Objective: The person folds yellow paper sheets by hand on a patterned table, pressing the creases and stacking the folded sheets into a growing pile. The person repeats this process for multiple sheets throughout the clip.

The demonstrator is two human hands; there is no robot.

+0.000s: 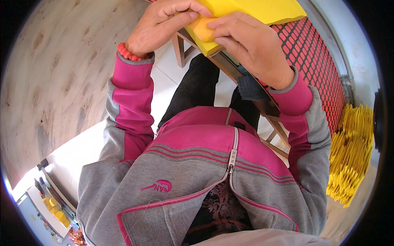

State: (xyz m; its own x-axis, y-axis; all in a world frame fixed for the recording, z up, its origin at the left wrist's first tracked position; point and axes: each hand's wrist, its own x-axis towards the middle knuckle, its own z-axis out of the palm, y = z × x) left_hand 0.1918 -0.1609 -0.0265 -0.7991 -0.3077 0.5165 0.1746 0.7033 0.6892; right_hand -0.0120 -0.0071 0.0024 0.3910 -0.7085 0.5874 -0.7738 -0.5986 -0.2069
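- Head view, twelve o'clock: orange-yellow piece [201, 30] against yellow sheet [262, 10].
- Left hand [166, 20], eleven o'clock: thumb, forefinger nearly meeting; I cannot tell whether pinching.
- Right hand [254, 43], one o'clock: fingertips pinching that piece.
- Past three o'clock: yellow stack [353, 156].

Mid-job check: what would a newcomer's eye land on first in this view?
Probably the bright yellow sheet at the top, where the left hand and right hand are at an orange-yellow piece. Next, perhaps the yellow stack at the far right, below the red-and-black patterned surface, and the red bead bracelet on the left wrist.
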